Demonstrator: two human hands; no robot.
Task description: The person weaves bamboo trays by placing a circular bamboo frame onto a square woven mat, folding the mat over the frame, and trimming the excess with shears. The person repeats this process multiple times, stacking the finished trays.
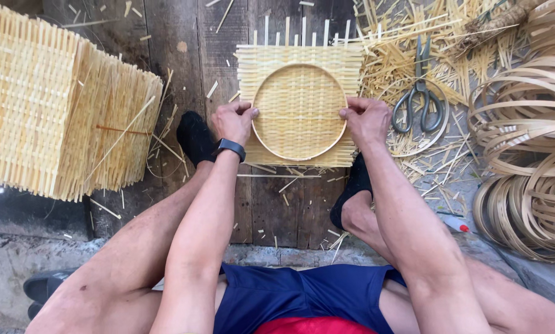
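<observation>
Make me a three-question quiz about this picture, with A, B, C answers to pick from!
1. Where do the scissors lie?
A. right of the woven mat
B. on the stack of mats
C. in a hand

2. What colour is the wristband?
A. red
B. black
C. yellow

3. What are the left hand and right hand doing?
A. holding scissors
B. pressing the round hoop on the mat
C. resting on knees

Answers: 1 A, they lie on the scraps beside it. 2 B, it looks dark black. 3 B, fingers grip both hoop edges.

Scissors [421,93] on bamboo scraps [401,62], coiled bamboo strips [525,148] at right, stacked woven mats [55,105] at left, plank floor [184,55]
</observation>
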